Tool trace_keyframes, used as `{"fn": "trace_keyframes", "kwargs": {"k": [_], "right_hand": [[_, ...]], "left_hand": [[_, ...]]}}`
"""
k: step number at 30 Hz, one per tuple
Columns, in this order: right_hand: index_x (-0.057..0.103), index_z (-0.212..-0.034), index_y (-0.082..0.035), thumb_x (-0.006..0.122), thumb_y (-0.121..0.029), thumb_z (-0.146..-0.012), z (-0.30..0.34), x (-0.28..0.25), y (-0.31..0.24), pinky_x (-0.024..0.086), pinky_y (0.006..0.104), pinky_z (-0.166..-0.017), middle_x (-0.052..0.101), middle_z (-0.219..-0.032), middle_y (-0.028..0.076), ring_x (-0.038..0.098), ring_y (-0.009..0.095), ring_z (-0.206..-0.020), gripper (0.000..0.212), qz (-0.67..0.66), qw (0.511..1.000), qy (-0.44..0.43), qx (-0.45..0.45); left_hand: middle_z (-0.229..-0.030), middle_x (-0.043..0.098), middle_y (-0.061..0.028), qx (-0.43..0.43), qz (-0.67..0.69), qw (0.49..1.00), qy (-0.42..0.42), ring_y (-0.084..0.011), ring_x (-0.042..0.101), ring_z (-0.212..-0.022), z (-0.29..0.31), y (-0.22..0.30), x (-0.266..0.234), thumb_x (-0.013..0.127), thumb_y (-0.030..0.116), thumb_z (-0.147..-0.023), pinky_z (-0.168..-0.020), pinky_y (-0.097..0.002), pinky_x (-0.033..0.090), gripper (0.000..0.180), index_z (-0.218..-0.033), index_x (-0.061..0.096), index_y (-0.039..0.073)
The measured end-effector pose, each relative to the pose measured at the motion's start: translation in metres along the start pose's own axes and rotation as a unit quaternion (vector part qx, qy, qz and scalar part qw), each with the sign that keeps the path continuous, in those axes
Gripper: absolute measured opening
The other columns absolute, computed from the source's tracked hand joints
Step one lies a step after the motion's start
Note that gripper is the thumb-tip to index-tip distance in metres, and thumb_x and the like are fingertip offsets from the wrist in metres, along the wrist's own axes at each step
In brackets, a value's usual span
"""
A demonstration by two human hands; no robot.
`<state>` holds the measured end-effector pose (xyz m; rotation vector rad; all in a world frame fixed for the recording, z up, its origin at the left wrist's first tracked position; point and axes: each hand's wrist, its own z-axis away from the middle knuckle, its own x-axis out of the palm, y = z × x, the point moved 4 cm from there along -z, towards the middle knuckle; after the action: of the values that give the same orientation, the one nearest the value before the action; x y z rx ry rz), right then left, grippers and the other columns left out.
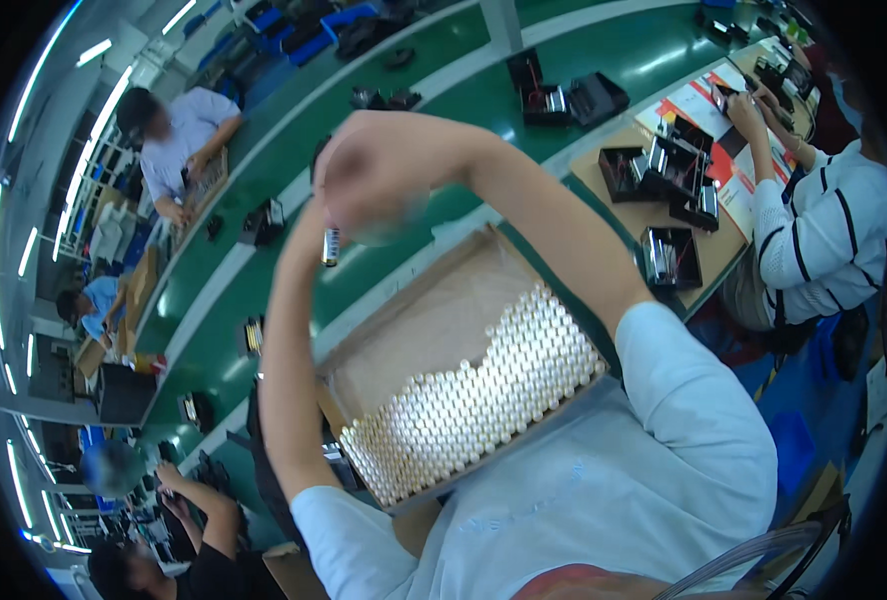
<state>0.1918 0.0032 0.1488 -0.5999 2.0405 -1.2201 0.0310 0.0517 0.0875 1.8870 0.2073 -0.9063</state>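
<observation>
Brown cardboard box [414, 340], open-topped, before your chest: shiny pale metallic cylinders [484, 415] stand in tight staggered rows along near side, bare cardboard beyond. Short silver-and-black cylinder [331, 247] shows just below your hands, against smooth green surface [359, 285]. Your right hand [394, 165], curled, blurred, overlaps left hand [338, 203]; cannot tell how tightly either closes, or which grips cylinder. Lettering on your pale shirt [604, 480] too faint to read.
</observation>
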Motion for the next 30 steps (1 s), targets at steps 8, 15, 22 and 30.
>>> {"fn": "trace_keyframes", "kwargs": {"k": [8, 15, 22, 30], "right_hand": [[0.072, -0.085, -0.002, 0.075, -0.014, -0.079, 0.025, -0.032, -0.011, 0.041, 0.0152, -0.044, 0.068, -0.066, 0.005, 0.059, 0.006, -0.052, 0.014, -0.121, 0.984, 0.084, -0.097], [0.071, -0.083, -0.002, 0.074, -0.013, -0.079, 0.022, -0.042, -0.001, 0.039, 0.0155, -0.042, 0.067, -0.063, 0.005, 0.056, 0.006, -0.048, 0.012, -0.243, 0.963, 0.038, -0.110], [0.068, -0.087, 0.003, 0.072, -0.004, -0.080, 0.022, -0.047, -0.002, 0.048, 0.0157, -0.048, 0.068, -0.068, 0.009, 0.061, 0.009, -0.053, 0.011, -0.208, 0.970, -0.003, -0.127], [0.071, -0.081, -0.001, 0.074, -0.014, -0.078, 0.018, -0.073, 0.013, 0.042, 0.0168, -0.045, 0.067, -0.062, 0.005, 0.053, 0.005, -0.047, 0.015, -0.196, 0.969, 0.100, -0.114]], "left_hand": [[-0.108, 0.063, -0.0118, -0.059, 0.179, 0.976, 0.111, -0.0198, 0.060, -0.090, -0.174, -0.037, 0.143, 0.063, 0.016, -0.086, -0.076, -0.0254, 0.047, 0.048, -0.129, 0.047, 0.002], [-0.113, 0.060, -0.0105, -0.090, 0.260, 0.953, 0.129, -0.0187, 0.057, -0.095, -0.274, -0.094, 0.181, 0.057, 0.023, -0.093, -0.080, -0.0257, 0.045, 0.047, -0.133, 0.045, 0.004], [-0.091, 0.063, -0.0065, 0.035, 0.183, 0.979, 0.084, -0.0151, 0.053, -0.081, -0.274, -0.092, 0.196, 0.051, 0.031, -0.096, -0.074, -0.0252, 0.044, 0.036, -0.112, 0.063, 0.002], [-0.091, 0.066, -0.0046, -0.001, 0.414, 0.908, -0.067, -0.0140, 0.056, -0.081, -0.197, -0.034, 0.135, 0.052, 0.026, -0.095, -0.075, -0.0246, 0.045, 0.028, -0.098, 0.069, 0.004]]}}
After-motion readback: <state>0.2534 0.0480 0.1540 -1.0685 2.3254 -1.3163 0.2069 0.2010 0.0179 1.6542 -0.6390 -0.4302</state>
